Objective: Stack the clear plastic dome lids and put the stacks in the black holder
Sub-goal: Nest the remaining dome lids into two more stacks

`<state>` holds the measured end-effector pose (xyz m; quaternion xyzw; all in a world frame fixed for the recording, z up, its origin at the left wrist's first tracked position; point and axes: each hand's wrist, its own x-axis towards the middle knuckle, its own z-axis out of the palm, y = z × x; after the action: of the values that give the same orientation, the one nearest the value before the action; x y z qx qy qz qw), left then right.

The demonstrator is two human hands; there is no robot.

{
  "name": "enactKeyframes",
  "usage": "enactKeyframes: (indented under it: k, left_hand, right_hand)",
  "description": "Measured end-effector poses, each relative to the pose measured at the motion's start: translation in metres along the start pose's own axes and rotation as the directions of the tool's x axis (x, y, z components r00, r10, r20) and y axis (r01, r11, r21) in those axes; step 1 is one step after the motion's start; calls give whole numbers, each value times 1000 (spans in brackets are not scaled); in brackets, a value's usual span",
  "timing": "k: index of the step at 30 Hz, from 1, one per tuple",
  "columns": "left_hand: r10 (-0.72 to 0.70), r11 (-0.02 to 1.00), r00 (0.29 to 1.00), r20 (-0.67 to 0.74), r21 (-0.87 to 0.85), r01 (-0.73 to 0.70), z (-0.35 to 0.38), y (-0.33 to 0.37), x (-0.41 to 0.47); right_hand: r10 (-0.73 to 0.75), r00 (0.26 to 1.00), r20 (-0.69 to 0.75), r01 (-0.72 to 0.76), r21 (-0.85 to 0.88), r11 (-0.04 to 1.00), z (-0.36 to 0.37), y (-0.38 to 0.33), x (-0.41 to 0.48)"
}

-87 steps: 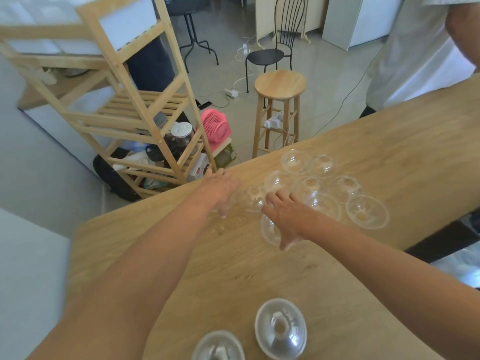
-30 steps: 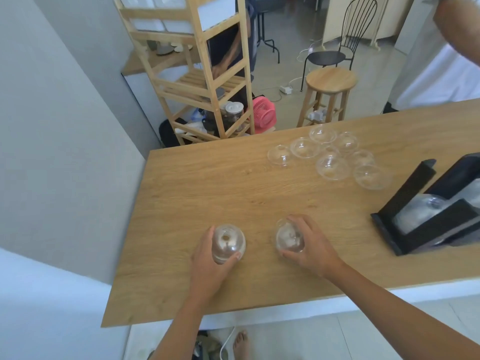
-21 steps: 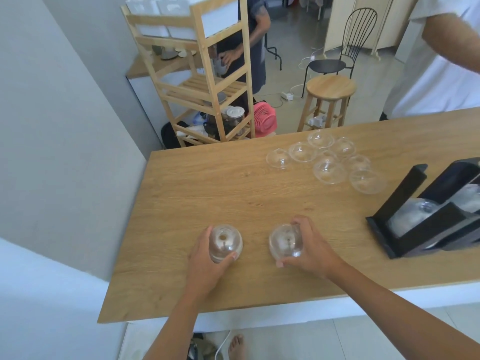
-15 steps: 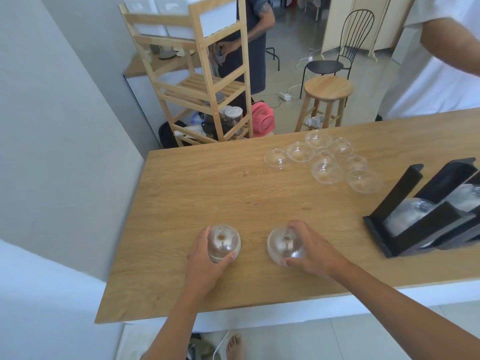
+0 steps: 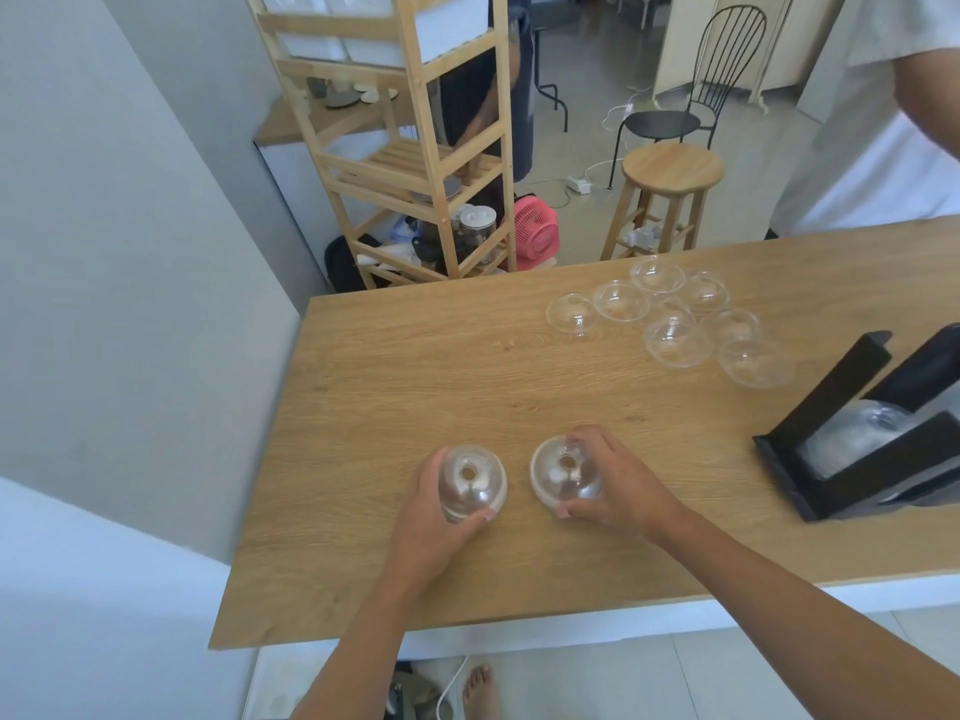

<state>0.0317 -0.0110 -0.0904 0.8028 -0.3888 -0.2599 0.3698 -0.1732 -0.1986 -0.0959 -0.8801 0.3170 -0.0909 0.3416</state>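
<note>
Two stacks of clear dome lids stand near the front of the wooden table (image 5: 395, 387). My left hand (image 5: 431, 517) grips the left stack (image 5: 471, 483) from its left side. My right hand (image 5: 618, 491) grips the right stack (image 5: 563, 472) from its right side, and this stack tilts toward the left. Several loose dome lids (image 5: 675, 317) lie upside down in a cluster at the far right of the table. The black holder (image 5: 852, 449) stands slanted at the right edge, with clear lids lying in its slots.
A person in a white shirt (image 5: 883, 122) stands behind the table at the far right. Beyond the table are a wooden stool (image 5: 670, 171), a wooden shelf rack (image 5: 410, 148), a pink fan (image 5: 537, 233) and a black chair (image 5: 670, 122). A grey wall (image 5: 130, 252) borders the left.
Both hands came back from the far cluster to the two stacks near the front. Over the last second the right stack has tipped toward the left stack; the left hand has stayed put.
</note>
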Motion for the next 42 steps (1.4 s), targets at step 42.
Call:
enactKeyframes:
  k: [42]
  left_hand:
    - [112,801,907,406,503,-324,27,143,281]
  right_hand:
    - [361,929,74,-282,-489,825,-174,29,193]
